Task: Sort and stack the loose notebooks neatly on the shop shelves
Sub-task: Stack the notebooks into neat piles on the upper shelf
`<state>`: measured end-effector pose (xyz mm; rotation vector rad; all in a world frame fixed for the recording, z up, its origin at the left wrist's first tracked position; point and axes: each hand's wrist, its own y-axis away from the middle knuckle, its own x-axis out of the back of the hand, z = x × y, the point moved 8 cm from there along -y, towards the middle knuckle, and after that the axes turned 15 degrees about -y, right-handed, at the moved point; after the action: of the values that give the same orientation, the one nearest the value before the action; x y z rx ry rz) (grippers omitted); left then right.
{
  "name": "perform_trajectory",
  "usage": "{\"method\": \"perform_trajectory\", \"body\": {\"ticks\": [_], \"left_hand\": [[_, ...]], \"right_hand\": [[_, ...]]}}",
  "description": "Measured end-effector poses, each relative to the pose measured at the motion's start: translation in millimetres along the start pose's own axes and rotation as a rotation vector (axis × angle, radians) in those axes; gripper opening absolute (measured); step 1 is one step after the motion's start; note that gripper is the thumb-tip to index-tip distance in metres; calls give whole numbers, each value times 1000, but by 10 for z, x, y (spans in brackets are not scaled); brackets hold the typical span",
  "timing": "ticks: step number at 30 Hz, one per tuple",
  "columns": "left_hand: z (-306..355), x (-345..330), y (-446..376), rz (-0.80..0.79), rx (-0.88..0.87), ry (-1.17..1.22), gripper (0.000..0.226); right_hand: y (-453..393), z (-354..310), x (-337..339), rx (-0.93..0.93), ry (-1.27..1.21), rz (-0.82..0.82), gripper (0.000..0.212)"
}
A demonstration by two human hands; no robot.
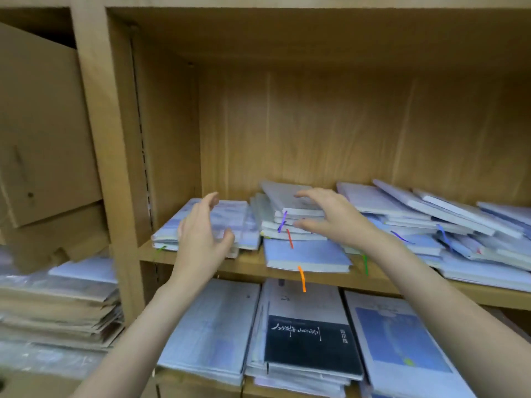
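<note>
1. Wooden shelf board (250, 268): carries loose pale blue-and-white notebooks in uneven piles.
2. Middle pile of pale notebooks (290, 225): skewed, purple and red ribbon markers hanging from the front edges; rests on a larger pale blue notebook (304, 255) with an orange ribbon.
3. Right hand (330, 216): fingers (309, 193) spread wide above the pile's top notebook, thumb level with the pile's front edge; contact uncertain because of blur; nothing clamped.
4. Left hand (201, 231): fingers relaxed and spread, holding nothing, in front of the left flat pile of notebooks (230, 216).
5. Right slanted heap of notebooks (448, 225): fanned and overlapping, apart from both hands.
</note>
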<state>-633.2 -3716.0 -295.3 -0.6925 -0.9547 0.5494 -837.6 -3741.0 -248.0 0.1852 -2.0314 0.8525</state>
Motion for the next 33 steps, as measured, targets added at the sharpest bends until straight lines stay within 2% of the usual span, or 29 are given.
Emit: {"method": "perform_trajectory", "body": {"ticks": [5,8,10,13,16,19,24,33], "left_hand": [[-643,217,138,-1,125,-138,66],[-969,276,206,-41,235,-27,78],[-1102,253,220,-120,287,84,82],[-1194,195,158,-210,287,139,82],[-1210,141,75,-263,288,144,82],[-1207,147,34,-260,287,123,80],[-1215,168,32,-242,281,82,81],[-1187,108,155,-192,291,194,71]], "right_hand": [[-389,-475,-677,110,-22,-140,57],[-500,-646,-1059,133,123,-226,63],[-495,-691,-1239,86,86,-272,66],[-478,-661,-1277,2,32,-220,65],[-487,-676,-1229,2,146,-175,57],[-508,-705,-1181,18,207,-128,55],[-541,-724,-1028,83,322,41,48],[-480,-674,-1173,70,426,-47,53]]}}
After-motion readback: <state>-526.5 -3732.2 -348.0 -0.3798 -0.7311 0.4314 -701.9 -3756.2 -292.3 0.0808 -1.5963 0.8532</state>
